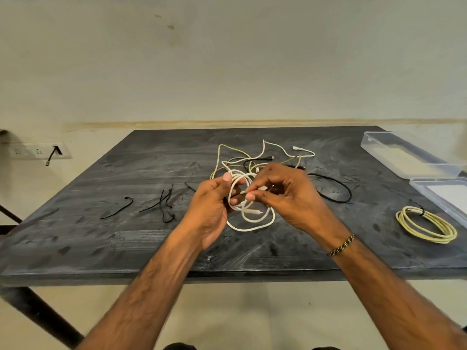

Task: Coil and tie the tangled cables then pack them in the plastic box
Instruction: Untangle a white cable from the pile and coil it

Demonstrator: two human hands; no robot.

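Note:
My left hand (214,203) grips several loops of a white cable (252,223) above the middle of the dark table (101,236). My right hand (280,193) pinches a strand of the same cable beside those loops. Behind my hands lies a tangle of white, yellow and black cables (262,155). A black cable (338,190) curves out to the right of it. A yellow cable coil (427,223), tied with a black tie, lies at the right. The clear plastic box (406,155) stands open at the far right, with its lid (444,195) next to it.
Several black ties (161,203) lie scattered on the table's left half. A wall socket strip (35,150) with a black plug hangs on the wall at far left. The table's front edge runs just below my forearms.

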